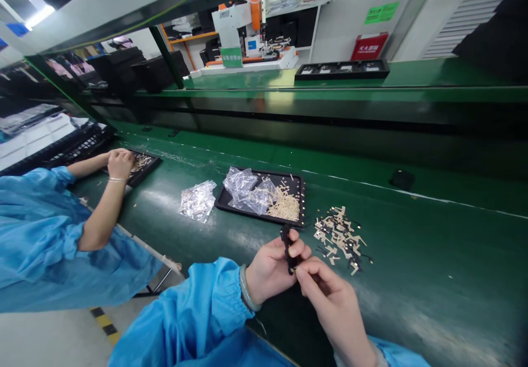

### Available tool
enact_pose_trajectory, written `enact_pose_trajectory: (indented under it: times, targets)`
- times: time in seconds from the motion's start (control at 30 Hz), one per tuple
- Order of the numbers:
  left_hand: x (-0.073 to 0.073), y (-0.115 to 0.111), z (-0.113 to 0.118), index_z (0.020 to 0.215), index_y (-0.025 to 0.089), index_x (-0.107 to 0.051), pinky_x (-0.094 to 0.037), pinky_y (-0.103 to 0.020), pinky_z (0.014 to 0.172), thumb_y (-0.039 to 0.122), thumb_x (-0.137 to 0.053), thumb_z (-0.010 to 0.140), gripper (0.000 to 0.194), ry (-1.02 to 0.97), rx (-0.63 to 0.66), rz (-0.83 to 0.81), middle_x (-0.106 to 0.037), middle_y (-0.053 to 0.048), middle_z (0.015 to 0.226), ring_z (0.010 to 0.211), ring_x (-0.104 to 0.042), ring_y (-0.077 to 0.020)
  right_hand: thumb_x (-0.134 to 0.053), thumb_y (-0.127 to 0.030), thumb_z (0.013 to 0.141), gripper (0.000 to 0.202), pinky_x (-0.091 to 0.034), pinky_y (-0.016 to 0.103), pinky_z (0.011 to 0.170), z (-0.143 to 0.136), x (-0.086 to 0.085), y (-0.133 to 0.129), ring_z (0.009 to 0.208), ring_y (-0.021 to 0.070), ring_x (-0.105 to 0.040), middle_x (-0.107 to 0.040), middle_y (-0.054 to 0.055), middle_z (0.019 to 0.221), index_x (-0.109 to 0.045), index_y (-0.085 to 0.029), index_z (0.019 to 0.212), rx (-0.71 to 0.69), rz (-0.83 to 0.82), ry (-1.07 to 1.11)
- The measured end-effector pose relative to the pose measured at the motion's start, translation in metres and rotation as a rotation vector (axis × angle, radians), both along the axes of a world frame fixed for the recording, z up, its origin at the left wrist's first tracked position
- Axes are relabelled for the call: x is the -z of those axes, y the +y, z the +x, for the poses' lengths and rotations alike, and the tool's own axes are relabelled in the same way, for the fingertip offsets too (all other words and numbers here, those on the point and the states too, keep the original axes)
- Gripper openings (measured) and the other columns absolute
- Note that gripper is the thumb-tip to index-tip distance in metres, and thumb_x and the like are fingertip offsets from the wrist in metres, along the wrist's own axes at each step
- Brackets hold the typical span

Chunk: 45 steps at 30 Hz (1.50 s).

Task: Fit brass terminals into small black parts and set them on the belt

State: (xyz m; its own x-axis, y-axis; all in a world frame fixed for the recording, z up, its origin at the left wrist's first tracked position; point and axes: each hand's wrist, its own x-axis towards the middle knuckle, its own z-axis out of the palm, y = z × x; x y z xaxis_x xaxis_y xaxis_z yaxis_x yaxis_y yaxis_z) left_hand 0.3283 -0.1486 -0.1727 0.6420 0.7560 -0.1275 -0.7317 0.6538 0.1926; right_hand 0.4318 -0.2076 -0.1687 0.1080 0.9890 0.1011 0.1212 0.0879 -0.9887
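My left hand (277, 265) is closed around a narrow black part (288, 250), held tilted upright above the bench. My right hand (330, 295) pinches at the lower end of that part with thumb and forefinger; whatever sits between those fingertips is too small to make out. Just beyond my hands lies a black tray (259, 221) holding small beige pieces (284, 204) and clear plastic bags (247, 191). To the right of the tray a loose pile of beige and black pieces (339, 237) is spread on the green bench (433, 279).
Left of the tray lies a clear bag of small parts (198, 201). A co-worker in a blue sleeve (45, 213) works at another black tray (144, 175). A black block (402, 180) rests near the back, and a shelf above carries a long black tray (342, 71).
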Motion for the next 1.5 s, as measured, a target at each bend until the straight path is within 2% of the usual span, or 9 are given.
enact_pose_trajectory:
  times: [0.73, 1.03, 1.27, 1.5]
  targets:
    - [-0.0021, -0.0027, -0.0004, 0.079, 0.011, -0.051, -0.034, -0.023, 0.068, 0.001, -0.059, 0.065, 0.019, 0.008, -0.012, -0.008, -0.037, 0.001, 0.061, 0.067, -0.041, -0.0134, -0.053, -0.025, 0.083, 0.017, -0.036, 0.022, 0.049, -0.0003, 0.0069, -0.0024, 0.054, 0.011, -0.046, -0.052, -0.002, 0.065, -0.056, -0.02, 0.068, 0.019, -0.009, -0.023]
    - [0.0012, -0.0027, -0.0005, 0.079, 0.012, -0.051, -0.034, -0.023, 0.068, 0.005, -0.063, 0.067, 0.018, 0.038, -0.028, 0.05, -0.039, 0.001, 0.062, 0.068, -0.042, -0.0133, -0.053, -0.025, 0.083, 0.016, -0.037, 0.022, 0.05, -0.0005, 0.0074, -0.003, 0.054, 0.0112, -0.046, -0.052, -0.002, 0.064, -0.056, -0.02, 0.068, 0.012, -0.002, -0.027]
    - [-0.0007, -0.004, -0.0027, 0.081, 0.013, -0.05, -0.033, -0.023, 0.066, 0.016, -0.068, 0.072, 0.02, 0.126, -0.052, 0.093, -0.041, 0.0, 0.065, 0.068, -0.042, -0.0129, -0.054, -0.025, 0.082, 0.014, -0.041, 0.023, 0.054, 0.0004, 0.0074, -0.0038, 0.059, 0.013, -0.051, -0.054, 0.0, 0.067, -0.056, -0.019, 0.069, 0.039, 0.022, -0.051]
    - [-0.0051, -0.0044, -0.0049, 0.083, 0.015, -0.048, -0.034, -0.023, 0.066, 0.024, -0.067, 0.076, 0.022, 0.334, -0.115, 0.171, -0.044, 0.0, 0.069, 0.065, -0.042, -0.0107, -0.055, -0.028, 0.082, 0.017, -0.04, 0.022, 0.048, 0.0033, -0.0016, 0.0009, 0.053, 0.0119, -0.048, -0.054, 0.0, 0.062, -0.057, -0.019, 0.067, 0.057, -0.006, -0.061]
